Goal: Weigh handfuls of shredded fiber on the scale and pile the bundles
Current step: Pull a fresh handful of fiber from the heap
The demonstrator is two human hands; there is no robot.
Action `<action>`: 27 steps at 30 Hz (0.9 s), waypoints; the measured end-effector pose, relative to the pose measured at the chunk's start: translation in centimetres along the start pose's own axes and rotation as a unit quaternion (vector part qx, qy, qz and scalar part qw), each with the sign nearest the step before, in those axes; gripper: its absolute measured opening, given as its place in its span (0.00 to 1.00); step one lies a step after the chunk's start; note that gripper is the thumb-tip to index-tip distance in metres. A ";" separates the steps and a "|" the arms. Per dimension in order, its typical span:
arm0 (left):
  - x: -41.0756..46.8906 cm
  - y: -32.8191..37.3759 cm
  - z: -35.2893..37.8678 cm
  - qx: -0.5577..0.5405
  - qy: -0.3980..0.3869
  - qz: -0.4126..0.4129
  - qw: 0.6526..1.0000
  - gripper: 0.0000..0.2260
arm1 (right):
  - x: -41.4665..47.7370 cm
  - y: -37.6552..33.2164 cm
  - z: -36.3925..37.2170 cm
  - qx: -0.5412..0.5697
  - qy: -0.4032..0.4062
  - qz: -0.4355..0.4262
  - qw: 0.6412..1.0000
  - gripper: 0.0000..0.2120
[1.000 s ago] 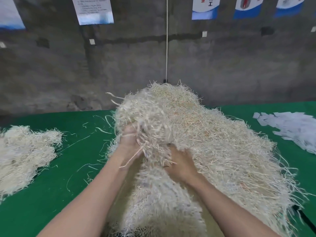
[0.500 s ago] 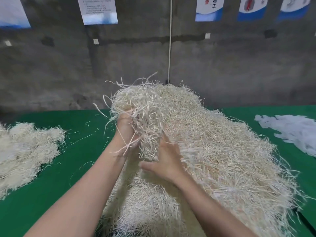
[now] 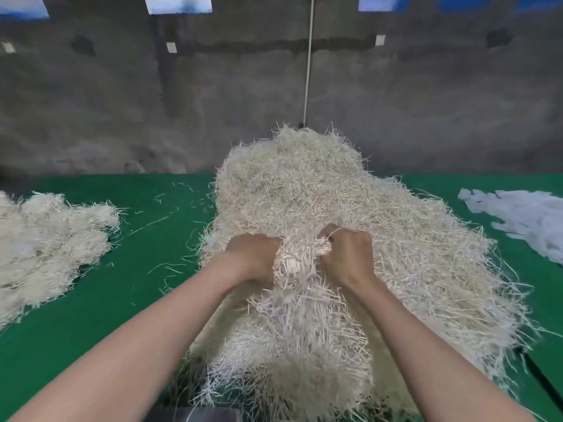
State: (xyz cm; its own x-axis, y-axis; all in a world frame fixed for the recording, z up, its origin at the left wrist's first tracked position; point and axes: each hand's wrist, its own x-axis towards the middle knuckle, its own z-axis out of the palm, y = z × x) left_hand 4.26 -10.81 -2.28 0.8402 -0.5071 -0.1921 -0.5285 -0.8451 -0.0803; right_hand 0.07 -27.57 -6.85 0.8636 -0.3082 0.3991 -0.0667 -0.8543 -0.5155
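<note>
A big heap of pale shredded fiber (image 3: 335,214) fills the middle of the green table (image 3: 146,269). Both my hands are low on its near slope, side by side. My left hand (image 3: 253,254) and my right hand (image 3: 350,254) each grip one clump of fiber (image 3: 300,254) bunched between them, fingers curled into it. A dark grey edge (image 3: 198,415) shows at the bottom under the heap's front; I cannot tell whether it is the scale. A pile of fiber bundles (image 3: 45,245) lies at the left.
White paper-like pieces (image 3: 524,217) lie at the right of the table. Loose strands (image 3: 170,214) are scattered on the green cloth between heap and left pile. A grey concrete wall with a hanging cord (image 3: 308,71) stands behind. A dark strap (image 3: 539,376) lies at the lower right.
The raised handful has come down from chest height onto the heap's near slope. My right hand, open against the fiber before, now grips the clump close beside my left hand.
</note>
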 end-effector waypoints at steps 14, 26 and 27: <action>0.9 -4.2 -2.7 -0.072 0.455 -0.077 0.884 0.10 | -1.6 1.0 -2.7 -0.123 -0.078 -0.032 0.989 0.33; -0.2 -0.5 -4.3 -0.696 0.157 -0.090 0.695 0.08 | 0.2 -5.8 0.9 0.176 -0.051 0.022 0.983 0.25; 0.1 -1.0 -3.3 -0.758 0.105 -0.103 0.635 0.08 | 0.1 -5.0 1.2 0.151 -0.047 0.011 0.987 0.22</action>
State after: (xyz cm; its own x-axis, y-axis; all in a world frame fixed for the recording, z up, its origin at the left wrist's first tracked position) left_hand 5.27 -10.62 0.95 0.9543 -0.2365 -0.1830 0.1864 -0.0080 0.9824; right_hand 1.09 -22.83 -5.10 0.9070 -0.2733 0.3205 0.0541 -0.6790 -0.7321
